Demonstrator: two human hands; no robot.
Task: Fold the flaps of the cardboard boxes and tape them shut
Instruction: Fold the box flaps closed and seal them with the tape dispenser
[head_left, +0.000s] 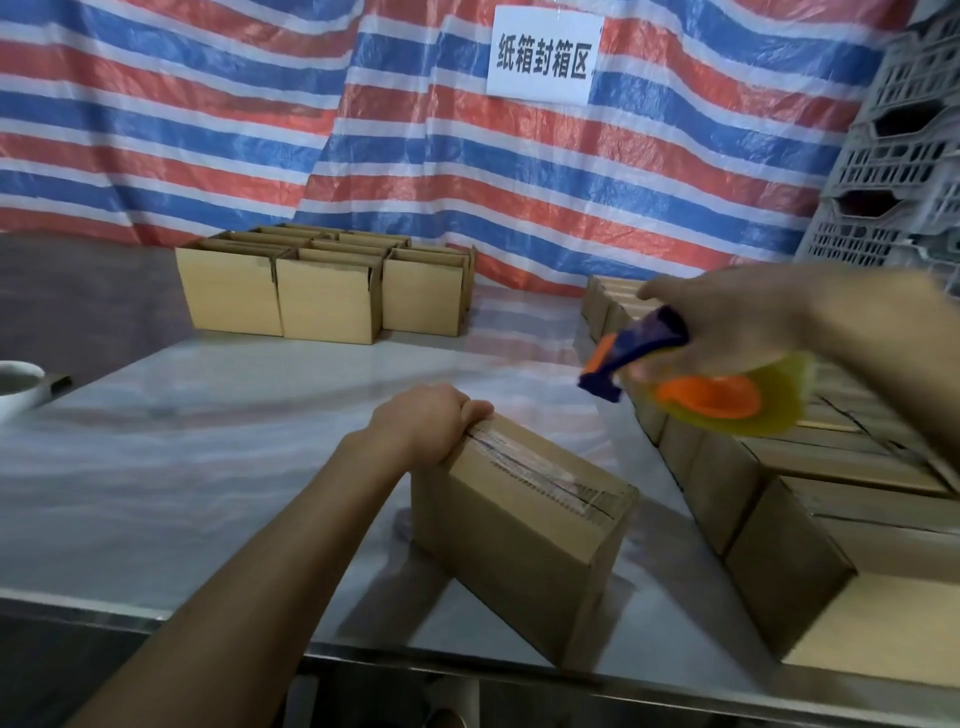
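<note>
The left grip (431, 426) curls its fingers over the far top corner of a box (524, 545) and holds it. The box sits on the surface (208, 441) near the front edge. Its flaps are folded down and a strip of clear tape (545, 480) runs along the top seam. The right grip (727, 312) is closed round a dispenser (706, 397) carrying a yellowish roll, raised above and to the right of the box, apart from it. Beneath it a row of boxes (841, 499) lines the right side. Open boxes (322, 291) stand at the back by a striped tarp (208, 130). A white cup (15, 387) sits at the left edge.
</note>
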